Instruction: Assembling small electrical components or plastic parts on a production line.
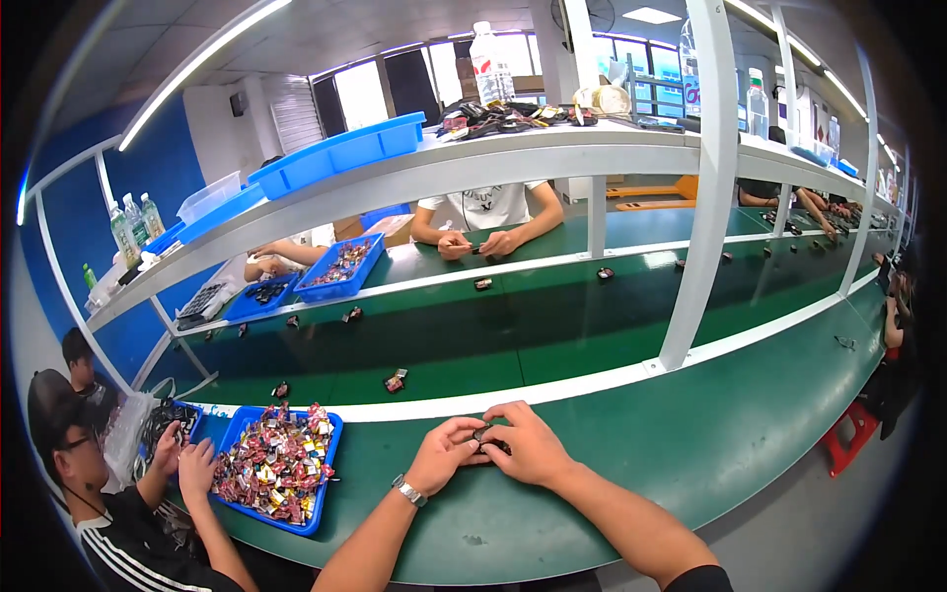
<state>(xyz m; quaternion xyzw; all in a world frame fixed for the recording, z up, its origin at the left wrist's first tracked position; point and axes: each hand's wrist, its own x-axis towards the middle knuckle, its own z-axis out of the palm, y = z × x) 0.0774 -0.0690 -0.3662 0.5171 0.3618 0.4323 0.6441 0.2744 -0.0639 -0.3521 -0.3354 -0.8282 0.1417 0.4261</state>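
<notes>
Over the green worktop [592, 444], my left hand [444, 457] and my right hand [530, 446] meet, fingers curled in a pinch. Between them they hold a small dark part [483, 440], mostly hidden by the fingers, so its kind cannot be made out. A metal-banded watch [408, 490] is on my left wrist. Left of my hands stands a blue tray [329, 476] heaped with small components [271, 462] in red, yellow, white and silver.
Beyond a white rail [434, 407], a dark green belt [552, 340] carries scattered small parts, one red-and-dark piece [396, 381] nearest. White posts [698, 207] hold a shelf with blue trays [340, 156] and bottles. A co-worker [148, 523] sits close at left; others work across the belt.
</notes>
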